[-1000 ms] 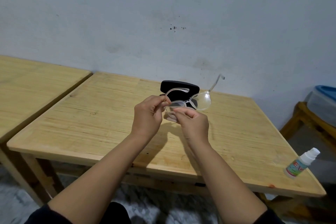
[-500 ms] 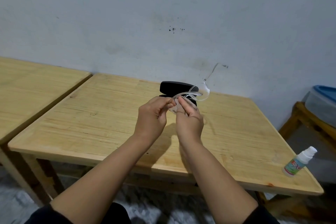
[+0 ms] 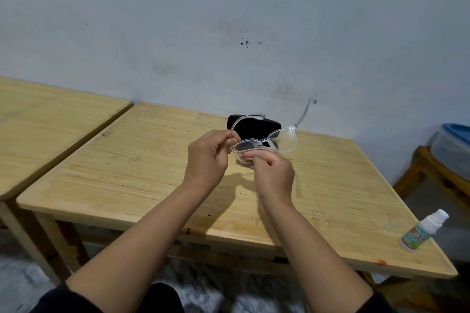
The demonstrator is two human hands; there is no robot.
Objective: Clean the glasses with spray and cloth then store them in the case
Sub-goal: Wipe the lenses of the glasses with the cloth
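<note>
Left hand [image 3: 209, 154] gripped the clear glasses [image 3: 267, 143] at the near hinge, fingers curled round the base of one temple arm, which arched up over the knuckles. Right hand [image 3: 273, 173] pinched the nearer lens between thumb and fingers, as if rubbing it; whether a cloth lay under those fingers could not be made out, nothing of one showed plainly. The two hands were close together, joined only by the frame, held in the air above the table [image 3: 152, 173] and not resting on it. The far lens stuck out free to the right, its temple arm unfolded and pointing up toward the wall [image 3: 229, 20]. The black case [image 3: 254, 126] lay on the table just behind the hands, near the wall; it looked shut, though the glasses partly hid it. The spray bottle [image 3: 422, 232] stood tilted at the table's near right corner, well apart from both hands and untouched. Judgement: cleaning was in hand on one lens, the other lens probably still to do; folding the arms, opening the case and stowing all remained. A second wooden table [image 3: 50, 114] stood to the left, a blue-lidded tub [image 3: 455, 145] on a stand to the right. Nothing lay between hands and case.
</note>
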